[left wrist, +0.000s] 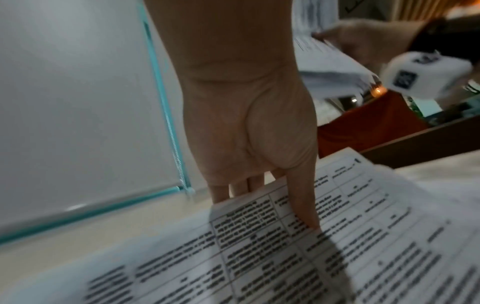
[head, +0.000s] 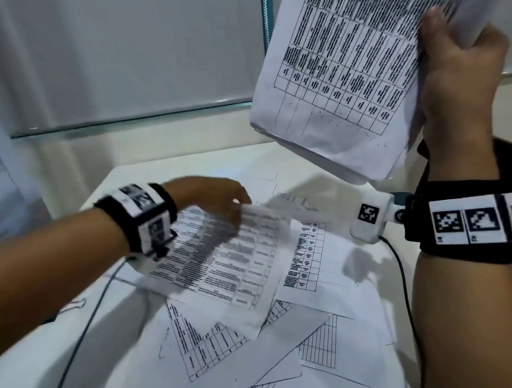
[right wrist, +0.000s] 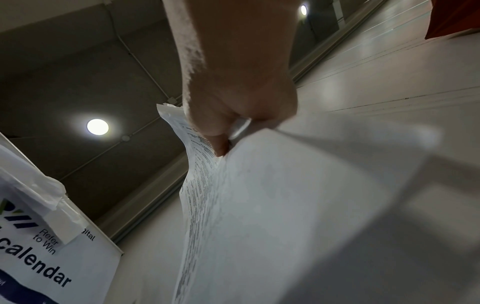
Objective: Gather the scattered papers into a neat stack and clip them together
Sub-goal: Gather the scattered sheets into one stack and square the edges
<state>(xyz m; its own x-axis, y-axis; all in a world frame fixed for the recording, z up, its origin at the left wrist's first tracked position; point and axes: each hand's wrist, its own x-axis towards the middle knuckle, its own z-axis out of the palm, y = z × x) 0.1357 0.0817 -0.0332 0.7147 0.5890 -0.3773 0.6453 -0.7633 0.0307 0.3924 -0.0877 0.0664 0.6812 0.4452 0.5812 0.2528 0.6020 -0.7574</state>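
My right hand (head: 452, 55) holds a stack of printed papers (head: 341, 79) up in the air at the upper right, gripping its top edge; the right wrist view shows the thumb (right wrist: 221, 144) pinching the stack (right wrist: 259, 205). My left hand (head: 216, 200) pinches a single printed sheet (head: 227, 263) by its far edge and lifts it off the white table (head: 125, 175); the left wrist view has the thumb (left wrist: 303, 205) on top of the sheet (left wrist: 259, 246) and the fingers under it. Several more printed sheets (head: 241, 341) lie scattered on the table below.
A binder clip (head: 74, 304) lies at the table's left edge, near my left forearm. Wrist camera cables (head: 406, 305) trail over the papers. A frosted glass panel (head: 122, 53) stands behind the table. A calendar poster (right wrist: 39, 257) hangs at the left of the right wrist view.
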